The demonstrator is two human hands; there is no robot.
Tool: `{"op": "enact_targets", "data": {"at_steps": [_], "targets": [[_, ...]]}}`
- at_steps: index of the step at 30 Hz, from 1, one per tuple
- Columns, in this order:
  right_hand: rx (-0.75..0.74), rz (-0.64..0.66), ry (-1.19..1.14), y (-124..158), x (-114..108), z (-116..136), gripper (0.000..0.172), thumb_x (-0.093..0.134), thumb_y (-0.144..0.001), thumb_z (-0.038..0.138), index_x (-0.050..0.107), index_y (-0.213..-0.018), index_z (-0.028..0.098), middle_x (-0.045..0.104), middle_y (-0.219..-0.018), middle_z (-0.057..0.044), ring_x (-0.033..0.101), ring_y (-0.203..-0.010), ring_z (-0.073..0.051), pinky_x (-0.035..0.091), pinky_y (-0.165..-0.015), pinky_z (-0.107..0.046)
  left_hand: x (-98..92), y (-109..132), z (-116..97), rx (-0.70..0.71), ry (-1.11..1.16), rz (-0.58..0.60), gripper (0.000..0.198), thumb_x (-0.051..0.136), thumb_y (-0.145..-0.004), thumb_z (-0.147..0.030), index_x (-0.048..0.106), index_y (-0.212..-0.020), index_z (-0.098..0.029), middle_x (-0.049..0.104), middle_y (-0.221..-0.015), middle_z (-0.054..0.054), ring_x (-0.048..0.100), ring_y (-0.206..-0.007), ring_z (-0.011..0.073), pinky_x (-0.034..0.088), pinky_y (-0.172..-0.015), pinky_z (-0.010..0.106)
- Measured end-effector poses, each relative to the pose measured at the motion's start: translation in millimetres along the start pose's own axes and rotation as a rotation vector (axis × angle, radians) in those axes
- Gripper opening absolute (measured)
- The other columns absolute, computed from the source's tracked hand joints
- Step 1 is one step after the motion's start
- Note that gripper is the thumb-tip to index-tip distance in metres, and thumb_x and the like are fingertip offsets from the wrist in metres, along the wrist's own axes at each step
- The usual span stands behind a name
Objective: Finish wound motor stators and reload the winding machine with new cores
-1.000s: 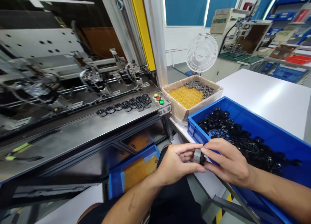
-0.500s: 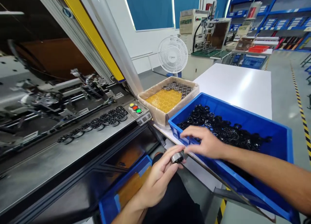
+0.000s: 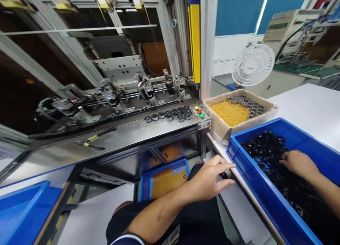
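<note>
Since half a second ago: right hand (image 3: 299, 161) has gone from the near rim to deep inside the blue bin (image 3: 252, 183); left hand (image 3: 209, 179) has drifted right to the bin's near corner; the two hands are now well apart. Left hand: fingers stretched forward, only slightly curled, pinching a small round part (image 3: 225, 175) between upper and lower fingertips. The part is mostly hidden, dark, just outside the bin wall and above the lap. Right hand: palm down on the heap of black ring parts (image 3: 265, 146), fingers spread and partly sunk among them; cannot tell whether they grip a ring. Progress, judged from the layout: one piece in hand and the bin holds a deep heap, so most of the stock looks unhandled. Behind the bin, a cardboard box (image 3: 220, 131) holds a yellow tray (image 3: 231, 112) with ring pieces (image 3: 249, 105) along the far edge only, most of the tray bare. On the machine's steel plate (image 3: 132, 135), a short row of ring parts (image 3: 170, 114) is lined up just beside the three push-buttons (image 3: 198, 111). Pliers (image 3: 92, 140) lie further left on the plate. A lower blue bin (image 3: 164, 177) sits under the machine by the knee. Bin and box stand on a white table (image 3: 313, 107); a white fan (image 3: 253, 65) is beyond.
</note>
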State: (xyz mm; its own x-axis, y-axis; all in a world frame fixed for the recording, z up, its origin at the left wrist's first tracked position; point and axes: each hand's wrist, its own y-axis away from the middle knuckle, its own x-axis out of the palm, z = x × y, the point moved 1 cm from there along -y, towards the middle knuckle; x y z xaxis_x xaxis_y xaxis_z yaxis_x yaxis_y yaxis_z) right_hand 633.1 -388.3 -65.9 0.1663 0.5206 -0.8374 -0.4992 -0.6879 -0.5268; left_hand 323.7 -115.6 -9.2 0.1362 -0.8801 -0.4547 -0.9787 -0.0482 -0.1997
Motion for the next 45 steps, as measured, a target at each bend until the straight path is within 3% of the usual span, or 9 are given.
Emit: {"op": "enact_targets", "data": {"at_steps": [2, 5, 7, 9, 14, 19, 24, 29, 45], "targets": [[-0.096, 0.016, 0.002, -12.8, -6.9, 12.6, 0.044, 0.055, -0.097, 0.047, 0.059, -0.065, 0.018, 0.046, -0.047, 0.008, 0.036, -0.033, -0.004, 0.03, -0.036, -0.018, -6.4, 5.4, -3.5, 0.039, -0.132, 0.03, 0.05, 0.066, -0.087, -0.022, 0.058, -0.136, -0.016, 0.066, -0.113, 0.013, 0.063, -0.104, 0.0231, 0.051, -0.096, 0.039], [-0.203, -0.013, 0.003, -24.4, -22.7, 63.4, 0.039, 0.058, -0.094, 0.046, 0.066, -0.065, 0.02, 0.065, -0.06, -0.003, 0.06, -0.044, -0.013, 0.044, -0.043, -0.025, -13.3, 6.0, -4.3, 0.04, -0.054, -0.031, 0.053, 0.069, -0.082, -0.018, 0.055, -0.133, -0.017, 0.07, -0.118, 0.012, 0.066, -0.107, 0.0231, 0.053, -0.094, 0.037], [-0.238, -0.046, -0.021, -23.0, -37.0, 113.2, 0.021, 0.061, -0.094, 0.038, 0.072, -0.088, 0.021, 0.074, -0.099, -0.008, 0.074, -0.082, -0.021, 0.058, -0.069, -0.032, -14.1, 2.5, -2.2, 0.052, 0.149, -0.089, 0.044, 0.075, -0.079, -0.023, 0.063, -0.121, -0.017, 0.069, -0.123, 0.012, 0.067, -0.107, 0.0225, 0.055, -0.085, 0.031], [-0.271, -0.069, -0.125, -15.3, -52.0, 163.6, 0.014, 0.066, -0.091, 0.027, 0.07, -0.103, 0.021, 0.069, -0.118, -0.009, 0.07, -0.103, -0.023, 0.057, -0.091, -0.036, -10.7, -1.6, 0.8, 0.051, 0.422, -0.095, 0.041, 0.078, -0.079, -0.03, 0.067, -0.115, -0.015, 0.067, -0.128, 0.015, 0.067, -0.11, 0.0234, 0.054, -0.084, 0.029], [-0.348, -0.137, -0.399, 3.9, -71.4, 232.9, 0.038, 0.072, -0.082, 0.005, 0.061, -0.116, 0.018, 0.067, -0.111, -0.01, 0.067, -0.102, -0.02, 0.057, -0.089, -0.034, 6.3, -5.2, -0.7, -0.029, 0.931, -0.004, 0.055, 0.075, -0.084, -0.033, 0.059, -0.134, -0.019, 0.066, -0.13, 0.015, 0.069, -0.099, 0.0187, 0.054, -0.087, 0.031], [-0.403, -0.135, -0.428, 2.7, -73.0, 235.8, 0.047, 0.07, -0.082, 0.002, 0.057, -0.126, 0.013, 0.064, -0.106, -0.012, 0.062, -0.102, -0.022, 0.057, -0.084, -0.038, 18.8, -2.5, -9.7, -0.066, 1.05, 0.066, 0.056, 0.081, -0.078, -0.025, 0.063, -0.131, -0.019, 0.066, -0.131, 0.014, 0.069, -0.102, 0.0183, 0.055, -0.092, 0.031], [-0.423, -0.118, -0.455, 3.1, -74.3, 235.2, 0.047, 0.067, -0.081, -0.001, 0.059, -0.125, 0.012, 0.061, -0.106, -0.013, 0.061, -0.101, -0.022, 0.057, -0.083, -0.039, 28.4, -1.7, -9.0, -0.082, 0.903, 0.026, 0.068, 0.089, -0.066, -0.027, 0.065, -0.129, -0.014, 0.073, -0.115, 0.012, 0.071, -0.097, 0.0208, 0.056, -0.094, 0.035], [-0.406, -0.122, -0.464, 4.2, -74.3, 236.0, 0.05, 0.066, -0.08, 0.0, 0.058, -0.127, 0.012, 0.064, -0.106, -0.013, 0.064, -0.099, -0.023, 0.058, -0.083, -0.04, 27.1, -1.2, -8.8, -0.033, 0.794, -0.044, 0.065, 0.089, -0.066, -0.027, 0.066, -0.124, -0.011, 0.074, -0.107, 0.013, 0.071, -0.094, 0.0209, 0.057, -0.091, 0.033], [-0.508, -0.151, -0.383, 2.5, -76.8, 233.4, 0.042, 0.069, -0.082, 0.008, 0.063, -0.123, 0.012, 0.067, -0.1, -0.012, 0.065, -0.095, -0.023, 0.059, -0.08, -0.04, 25.9, 2.1, -12.4, -0.159, 0.929, 0.022, 0.062, 0.093, -0.058, -0.024, 0.071, -0.115, -0.012, 0.076, -0.099, 0.008, 0.072, -0.088, 0.0196, 0.058, -0.091, 0.035]]}}
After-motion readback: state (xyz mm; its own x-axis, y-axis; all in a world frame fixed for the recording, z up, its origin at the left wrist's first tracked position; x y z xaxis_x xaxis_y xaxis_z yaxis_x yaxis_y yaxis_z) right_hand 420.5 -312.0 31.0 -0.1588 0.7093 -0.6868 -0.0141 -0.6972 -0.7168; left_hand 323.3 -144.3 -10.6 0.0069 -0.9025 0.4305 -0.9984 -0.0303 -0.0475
